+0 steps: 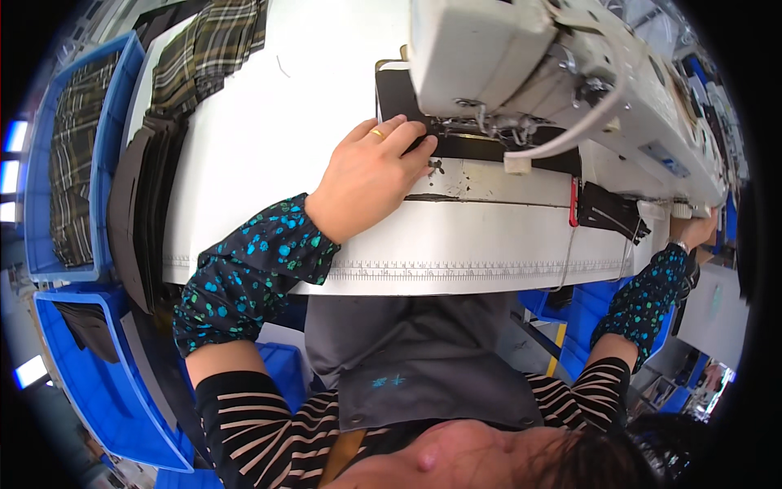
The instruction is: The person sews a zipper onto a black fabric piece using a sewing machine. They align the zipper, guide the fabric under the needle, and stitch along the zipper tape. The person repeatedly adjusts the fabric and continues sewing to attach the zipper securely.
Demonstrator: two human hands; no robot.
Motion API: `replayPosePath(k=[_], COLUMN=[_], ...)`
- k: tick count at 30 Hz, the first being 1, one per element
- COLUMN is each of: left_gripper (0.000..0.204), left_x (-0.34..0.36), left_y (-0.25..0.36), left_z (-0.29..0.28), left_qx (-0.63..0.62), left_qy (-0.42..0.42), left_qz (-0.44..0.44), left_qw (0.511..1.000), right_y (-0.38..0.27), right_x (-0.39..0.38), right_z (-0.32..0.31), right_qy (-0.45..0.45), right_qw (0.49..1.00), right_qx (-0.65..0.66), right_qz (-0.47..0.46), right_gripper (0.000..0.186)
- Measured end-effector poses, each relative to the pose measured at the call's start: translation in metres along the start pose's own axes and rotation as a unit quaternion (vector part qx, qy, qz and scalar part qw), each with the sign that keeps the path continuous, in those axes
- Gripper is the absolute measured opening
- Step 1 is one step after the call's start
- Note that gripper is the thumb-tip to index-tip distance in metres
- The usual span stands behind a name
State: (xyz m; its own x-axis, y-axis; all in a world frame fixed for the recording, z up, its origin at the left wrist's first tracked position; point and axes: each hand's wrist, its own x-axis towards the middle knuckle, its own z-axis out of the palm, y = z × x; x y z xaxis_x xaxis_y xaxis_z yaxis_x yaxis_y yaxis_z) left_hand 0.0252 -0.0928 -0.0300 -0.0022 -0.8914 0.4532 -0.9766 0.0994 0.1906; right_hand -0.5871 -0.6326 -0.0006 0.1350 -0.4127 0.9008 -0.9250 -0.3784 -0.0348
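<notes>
My left hand point(376, 167), a ring on one finger, lies over a dark flat piece of fabric point(397, 91) beside the needle area of a white sewing machine point(481, 61). Its fingers are spread a little and press the piece down from above; their tips are partly hidden near the machine foot. The dark fabric runs under the machine head and shows again on its right side. Far to the right, my right hand point(694, 230) is at the end of the machine, by its handwheel point(691, 210). Its fingers are mostly hidden there.
Stacked dark pieces point(142, 212) hang at the table's left edge, near plaid fabric point(208, 57). Blue bins point(104, 163) stand further left, one holding plaid fabric. A printed ruler strip point(423, 270) follows the front edge. A red-handled tool point(573, 202) lies by a black bundle point(609, 213).
</notes>
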Motion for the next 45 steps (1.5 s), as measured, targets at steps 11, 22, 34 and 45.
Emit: replayPosePath(k=[11,22,34,45], left_gripper=[0.029,0.02,0.027,0.024], left_x=[0.004,0.008,0.005,0.008], left_y=[-0.002,-0.002,-0.003,-0.002], left_z=[0.001,-0.005,-0.002,-0.001], left_qx=[0.002,0.031,0.022,0.036], left_qy=[-0.025,-0.041,-0.049,-0.048], left_qz=[0.0,-0.015,-0.029,-0.018], left_qw=[1.0,0.999,0.998,0.998], right_y=[-0.333,-0.556,-0.557,-0.555], right_x=[-0.05,-0.122,-0.116,-0.121], right_z=[-0.133,-0.131,-0.132,-0.128], right_qy=[0.121,-0.249,-0.255,-0.277], right_qw=[0.917,0.792,0.811,0.804], right_qx=[0.379,0.405,0.385,0.4], right_qz=[0.038,-0.382,-0.36,-0.342], right_gripper=[0.024,0.033,0.02,0.019])
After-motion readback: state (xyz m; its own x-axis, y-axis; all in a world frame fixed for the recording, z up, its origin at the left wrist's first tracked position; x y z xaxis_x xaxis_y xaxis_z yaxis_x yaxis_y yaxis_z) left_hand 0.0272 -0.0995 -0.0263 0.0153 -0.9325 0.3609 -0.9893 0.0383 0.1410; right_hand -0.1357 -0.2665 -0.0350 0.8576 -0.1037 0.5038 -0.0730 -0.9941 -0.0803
